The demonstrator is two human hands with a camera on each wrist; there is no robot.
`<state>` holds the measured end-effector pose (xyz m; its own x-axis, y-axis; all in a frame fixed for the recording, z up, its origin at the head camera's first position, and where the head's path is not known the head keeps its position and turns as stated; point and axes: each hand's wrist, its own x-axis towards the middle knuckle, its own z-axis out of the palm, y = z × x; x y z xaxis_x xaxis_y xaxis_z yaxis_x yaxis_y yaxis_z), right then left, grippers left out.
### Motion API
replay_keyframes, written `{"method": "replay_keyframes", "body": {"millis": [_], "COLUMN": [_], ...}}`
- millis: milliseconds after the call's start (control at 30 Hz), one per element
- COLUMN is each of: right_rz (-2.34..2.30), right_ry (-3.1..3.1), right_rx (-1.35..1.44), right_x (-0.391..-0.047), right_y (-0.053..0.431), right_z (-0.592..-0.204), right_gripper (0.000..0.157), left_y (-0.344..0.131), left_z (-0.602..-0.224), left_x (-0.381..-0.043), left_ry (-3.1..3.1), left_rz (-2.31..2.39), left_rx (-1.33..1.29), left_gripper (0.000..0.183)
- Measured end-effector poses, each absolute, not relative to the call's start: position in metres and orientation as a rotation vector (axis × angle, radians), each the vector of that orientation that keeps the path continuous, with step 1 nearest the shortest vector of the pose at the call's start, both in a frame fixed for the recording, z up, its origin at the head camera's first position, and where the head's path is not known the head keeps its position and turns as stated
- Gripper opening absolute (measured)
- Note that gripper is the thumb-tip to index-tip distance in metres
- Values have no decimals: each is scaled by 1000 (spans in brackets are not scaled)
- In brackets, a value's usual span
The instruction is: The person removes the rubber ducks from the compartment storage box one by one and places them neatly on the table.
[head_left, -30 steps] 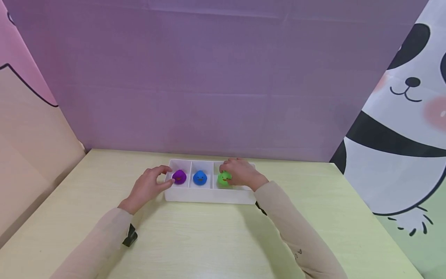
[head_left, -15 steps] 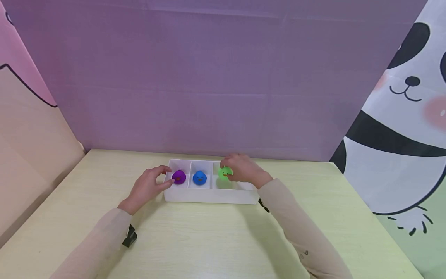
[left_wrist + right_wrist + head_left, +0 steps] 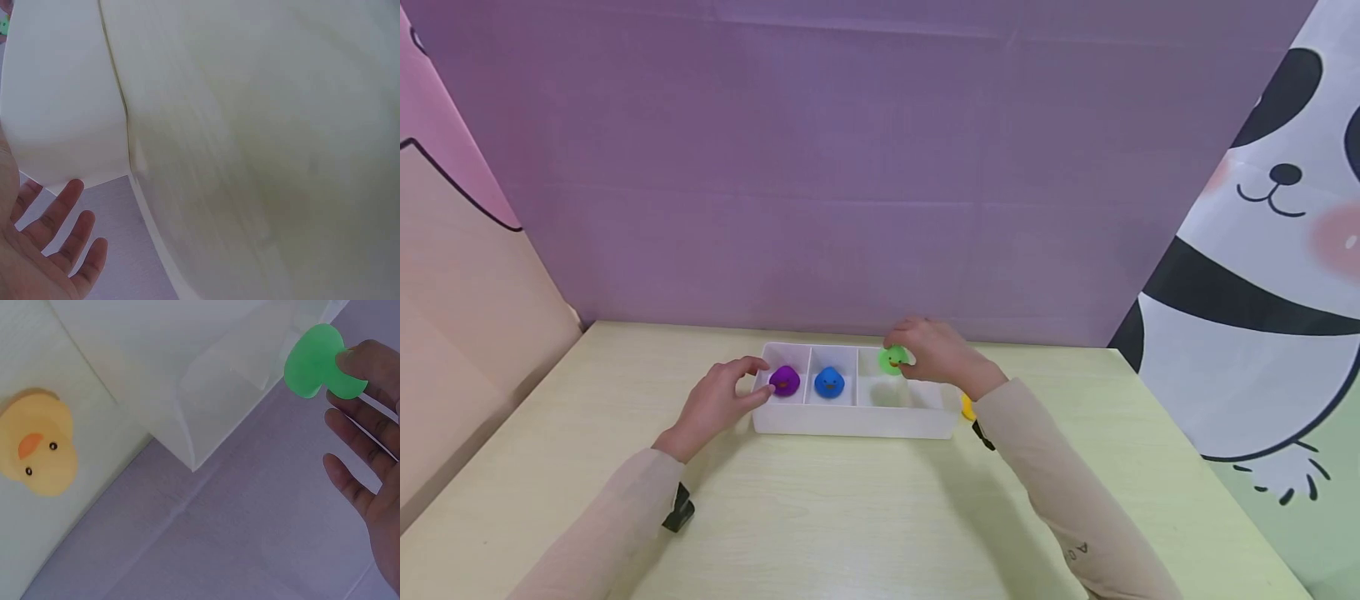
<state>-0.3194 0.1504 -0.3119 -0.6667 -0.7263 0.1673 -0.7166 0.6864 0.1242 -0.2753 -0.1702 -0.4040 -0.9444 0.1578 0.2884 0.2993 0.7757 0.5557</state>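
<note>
My right hand (image 3: pixel 942 354) pinches a green rubber duck (image 3: pixel 892 361) between thumb and fingers, above the third compartment of a white divided tray (image 3: pixel 853 421). The right wrist view shows the green duck (image 3: pixel 312 362) at the thumb and fingertips, the other fingers spread. At the tray's left end is my left hand (image 3: pixel 718 404), thumb and index finger apart, their tips at the rim near a purple duck (image 3: pixel 785 382). In the left wrist view its fingers (image 3: pixel 62 209) are loosely extended beside the tray's end. A blue duck (image 3: pixel 829 382) sits in the second compartment.
A yellow duck (image 3: pixel 40 444) lies on the table outside the tray's right end; in the head view my right wrist partly hides it. Behind the table (image 3: pixel 820 517) rises a purple cloth backdrop (image 3: pixel 880 167), with a panda-print panel (image 3: pixel 1262 375) at the right.
My right hand has lifted the green duck from the compartment floor, moving up and slightly right. The yellow duck has come into view beside the right wrist. The left hand stays in place.
</note>
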Motion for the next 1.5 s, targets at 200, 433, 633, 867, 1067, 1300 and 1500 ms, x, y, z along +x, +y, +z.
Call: {"method": "replay_keyframes", "body": {"millis": [200, 433, 633, 867, 1067, 1300, 1500], "right_rz": [-44, -33, -30, -52, -42, -30, -30], "right_ry": [-2687, -2665, -2717, -2748, -2768, -2788, -2790], "right_rx": [1147, 1111, 1063, 998, 960, 906, 875], "right_x": [-318, -318, -315, -313, -313, -312, -312], "right_y": [161, 178, 193, 213, 231, 251, 267], "right_z": [-307, -309, -307, -306, -304, -304, -311], "right_gripper": [31, 30, 29, 30, 31, 31, 30], "left_y": [-170, -170, -170, -169, -169, -169, -169], "left_z": [-404, -403, -403, -403, -402, -402, -403], "left_x": [-274, -273, -273, -273, -273, -273, -274], "left_ry": [-2738, -2732, -2731, -2744, -2737, -2724, -2726], "left_rz": [-914, -920, -921, -932, -938, -930, -927], "left_rx": [-373, -384, -382, -364, -371, -381, -382], "left_gripper": [40, 39, 39, 40, 39, 38, 38]}}
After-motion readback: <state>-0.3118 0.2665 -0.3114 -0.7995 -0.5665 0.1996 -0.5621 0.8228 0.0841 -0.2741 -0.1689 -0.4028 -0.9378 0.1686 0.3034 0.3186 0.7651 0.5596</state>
